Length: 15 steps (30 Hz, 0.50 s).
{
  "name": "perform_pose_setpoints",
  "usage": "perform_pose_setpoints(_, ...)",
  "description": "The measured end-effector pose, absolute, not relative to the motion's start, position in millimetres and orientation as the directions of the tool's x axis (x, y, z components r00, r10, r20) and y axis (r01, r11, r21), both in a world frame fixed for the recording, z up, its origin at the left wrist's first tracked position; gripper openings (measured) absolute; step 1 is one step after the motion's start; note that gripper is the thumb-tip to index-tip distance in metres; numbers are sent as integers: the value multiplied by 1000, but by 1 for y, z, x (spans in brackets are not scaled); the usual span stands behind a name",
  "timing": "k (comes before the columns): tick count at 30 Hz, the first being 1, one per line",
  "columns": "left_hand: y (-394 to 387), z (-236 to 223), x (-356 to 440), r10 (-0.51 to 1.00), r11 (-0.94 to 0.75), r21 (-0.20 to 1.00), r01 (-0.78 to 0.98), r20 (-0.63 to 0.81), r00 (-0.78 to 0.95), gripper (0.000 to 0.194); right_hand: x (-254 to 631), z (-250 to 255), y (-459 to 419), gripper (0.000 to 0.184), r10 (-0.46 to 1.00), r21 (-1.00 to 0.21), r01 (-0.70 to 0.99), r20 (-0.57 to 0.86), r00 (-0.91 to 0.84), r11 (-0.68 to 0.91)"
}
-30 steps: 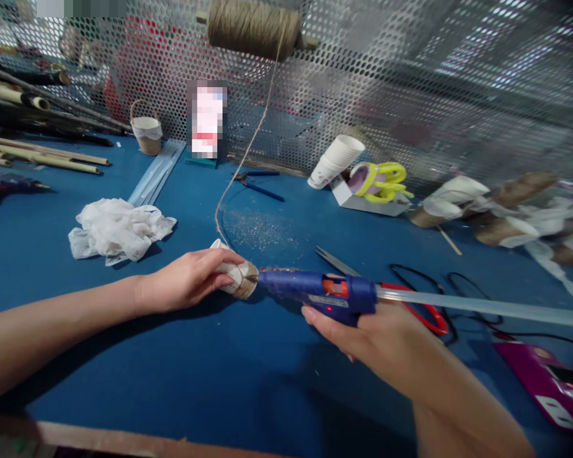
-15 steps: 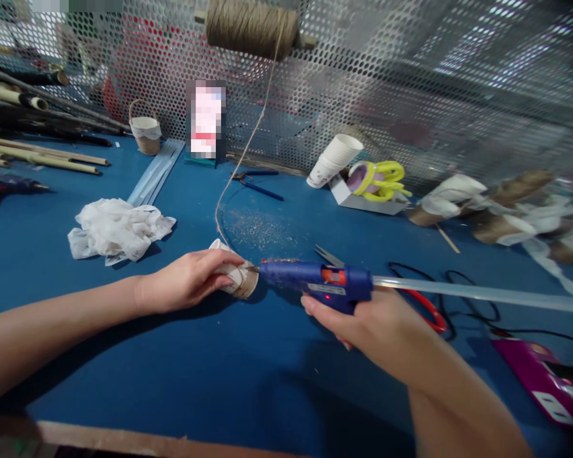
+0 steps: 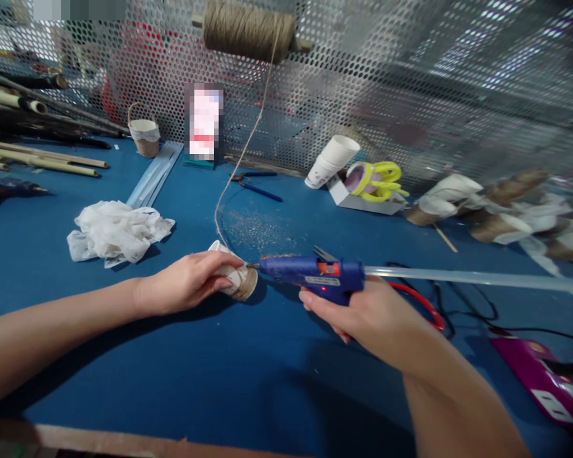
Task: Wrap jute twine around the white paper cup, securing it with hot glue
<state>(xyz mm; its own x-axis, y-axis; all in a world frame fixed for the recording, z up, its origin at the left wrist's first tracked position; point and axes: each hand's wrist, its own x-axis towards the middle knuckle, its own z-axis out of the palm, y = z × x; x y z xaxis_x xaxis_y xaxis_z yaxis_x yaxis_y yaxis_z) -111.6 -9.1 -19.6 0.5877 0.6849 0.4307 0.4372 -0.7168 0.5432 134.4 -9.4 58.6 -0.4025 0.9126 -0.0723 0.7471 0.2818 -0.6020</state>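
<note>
My left hand (image 3: pixel 186 283) is closed round a white paper cup (image 3: pixel 241 280) lying tilted on the blue table, its base end turned right. Some brown twine covers that base end. A strand of twine (image 3: pixel 246 152) runs down to the cup from a large spool (image 3: pixel 248 32) on the mesh wall. In my right hand (image 3: pixel 363 312) is a blue hot glue gun (image 3: pixel 310 275), held level, with a long clear glue stick (image 3: pixel 434 275) out of its back. The gun's nozzle is at the cup's side, close to my left fingertips; whether it touches is unclear.
Crumpled white lace (image 3: pixel 117 232) lies at left, near clear glue sticks (image 3: pixel 155 172) and a small twine-wrapped basket (image 3: pixel 144 137). Pliers (image 3: pixel 258 181), stacked cups (image 3: pixel 332 162) and a phone (image 3: pixel 204 124) stand behind. A purple power strip (image 3: pixel 535 375) and cables are at right.
The glue gun's rear has swung slightly up and left, with its nozzle still at the cup. My left hand and the cup look nearly unmoved.
</note>
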Motion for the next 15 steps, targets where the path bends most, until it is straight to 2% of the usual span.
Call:
perform_pose_setpoints(5,-10,-17,-111,664,-735,534,418,442,604,22,140,55,-13,25,896,-498,780,-13,-444,379)
perform_pose_setpoints(9,-10,-17,-111,663,-736,528,423,439,607,22,144,51,-14,22,856,-373,776,121,-503,509)
perform_pose_setpoints(13,-10,-18,-111,653,-748,511,424,454,606,23,157,39,-13,39,643,-116,638,267,-718,761)
perform_pose_setpoints(15,-9,-18,-111,648,-754,502,424,462,605,23,162,32,-14,46,573,-22,601,331,-750,799)
